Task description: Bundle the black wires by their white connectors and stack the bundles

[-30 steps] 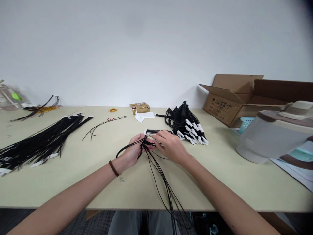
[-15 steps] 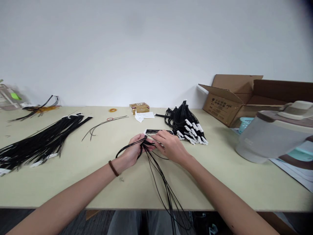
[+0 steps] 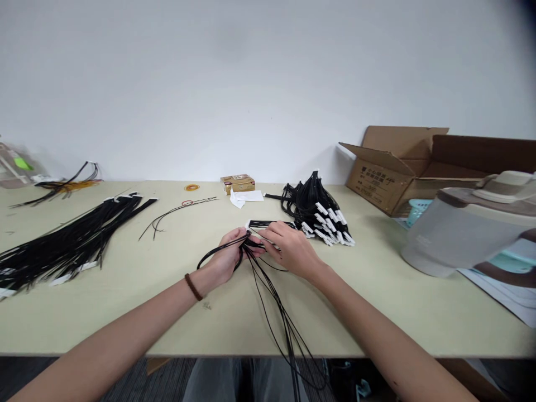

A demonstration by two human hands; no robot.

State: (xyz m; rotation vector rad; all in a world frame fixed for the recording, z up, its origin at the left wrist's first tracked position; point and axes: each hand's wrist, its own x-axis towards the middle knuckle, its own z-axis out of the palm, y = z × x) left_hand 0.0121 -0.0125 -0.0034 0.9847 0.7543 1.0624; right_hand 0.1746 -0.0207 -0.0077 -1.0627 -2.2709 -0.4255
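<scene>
My left hand [image 3: 228,257] and my right hand [image 3: 293,250] meet at the middle of the pale table [image 3: 125,301], both gripping a bundle of thin black cables [image 3: 276,304]. The cables fold at my fingers, loop out to the left, and their long ends trail toward me over the table's front edge. A brown band sits on my left wrist. The bundle's white-tipped ends [image 3: 268,224] lie just beyond my fingers.
A long spread of black cables [image 3: 71,243] lies at the left. A folded, bundled pile [image 3: 320,211] sits behind my right hand. Loose strands [image 3: 176,213], a small box [image 3: 238,182], an open cardboard box [image 3: 397,167] and a grey kettle [image 3: 456,234] stand around.
Nothing has moved apart from a slight shift of the head camera; both hands stay on the cable bundle.
</scene>
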